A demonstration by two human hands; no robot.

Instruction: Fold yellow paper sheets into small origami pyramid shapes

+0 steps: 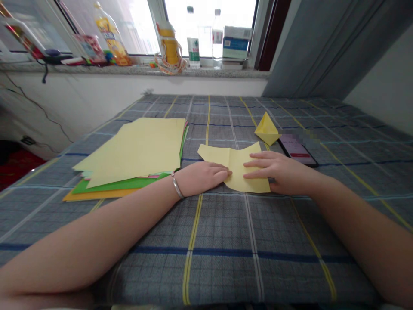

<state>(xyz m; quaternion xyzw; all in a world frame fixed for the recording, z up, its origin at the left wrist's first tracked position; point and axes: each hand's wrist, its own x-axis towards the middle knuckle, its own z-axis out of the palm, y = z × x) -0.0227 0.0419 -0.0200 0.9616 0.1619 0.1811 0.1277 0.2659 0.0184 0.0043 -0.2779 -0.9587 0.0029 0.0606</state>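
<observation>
A small sheet of yellow paper with a crease down its middle lies on the checked cloth, its edges lifting a little. My left hand, a silver bracelet at the wrist, is closed over the sheet's left part, fingers together and pressed on it near the crease. On the right side, the fingers of my right hand rest spread on top of the paper while the thumb sits at its lower right edge, partly hidden, gripping it. Just beyond the right hand stands a folded yellow paper shape with a pointed top.
Left of the hands lies a stack of coloured paper, yellow on top, green and orange below. A phone with a lit screen lies behind my right hand. Bottles, including a tall orange one, and boxes line the windowsill.
</observation>
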